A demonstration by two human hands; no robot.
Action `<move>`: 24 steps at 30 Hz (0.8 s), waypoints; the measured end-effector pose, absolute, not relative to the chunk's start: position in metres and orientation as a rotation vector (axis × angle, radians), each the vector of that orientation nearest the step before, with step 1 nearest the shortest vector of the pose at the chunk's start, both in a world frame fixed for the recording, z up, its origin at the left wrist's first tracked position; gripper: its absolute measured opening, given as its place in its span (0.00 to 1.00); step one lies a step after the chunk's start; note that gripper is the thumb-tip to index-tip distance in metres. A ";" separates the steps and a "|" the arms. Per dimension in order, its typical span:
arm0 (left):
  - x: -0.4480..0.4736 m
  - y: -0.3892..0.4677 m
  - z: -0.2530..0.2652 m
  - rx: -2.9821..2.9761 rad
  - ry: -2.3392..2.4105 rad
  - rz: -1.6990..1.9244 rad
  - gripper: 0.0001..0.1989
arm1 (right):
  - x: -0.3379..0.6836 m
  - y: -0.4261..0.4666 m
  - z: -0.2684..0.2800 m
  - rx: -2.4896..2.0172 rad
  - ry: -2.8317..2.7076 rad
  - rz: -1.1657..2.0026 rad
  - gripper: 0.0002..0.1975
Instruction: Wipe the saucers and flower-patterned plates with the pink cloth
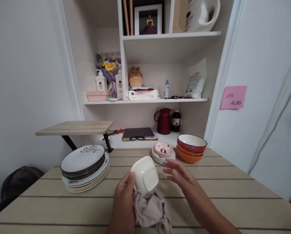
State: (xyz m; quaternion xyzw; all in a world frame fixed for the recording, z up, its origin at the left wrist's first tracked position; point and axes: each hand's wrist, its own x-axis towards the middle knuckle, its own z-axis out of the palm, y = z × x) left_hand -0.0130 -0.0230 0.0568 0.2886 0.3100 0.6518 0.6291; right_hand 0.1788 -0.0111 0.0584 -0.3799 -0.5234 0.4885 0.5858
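Note:
My left hand (125,196) grips a small white square bowl (145,174) by its left side, thumb along the edge, with the underside facing me. Against the bowl's lower part hangs a crumpled grey-beige cloth (151,209), also at my left hand's fingers. To the right of the bowl, my right hand (180,175) is in the air with fingers apart, holding nothing. Just beyond its fingertips, a pink-rimmed square bowl (164,149) with a printed pattern rests on a stack of small plates (157,158).
At left a tall stack of plates (85,165) stands beside a small raised wooden shelf (74,128). Several nested bowls (191,150) stand at the right. Behind are a closed laptop (138,132), glasses (137,138), a red jug (164,121) and a dark bottle (176,121).

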 end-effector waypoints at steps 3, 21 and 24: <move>-0.005 -0.031 0.058 0.731 0.625 1.346 0.24 | 0.178 -0.011 0.062 -0.756 -1.239 1.403 0.34; -0.007 -0.002 0.008 1.589 1.257 1.462 0.18 | 0.203 0.036 0.096 -1.159 -1.495 0.613 0.16; -0.005 -0.005 0.011 1.651 1.303 1.355 0.20 | 0.213 0.070 0.104 -1.365 -1.746 0.056 0.16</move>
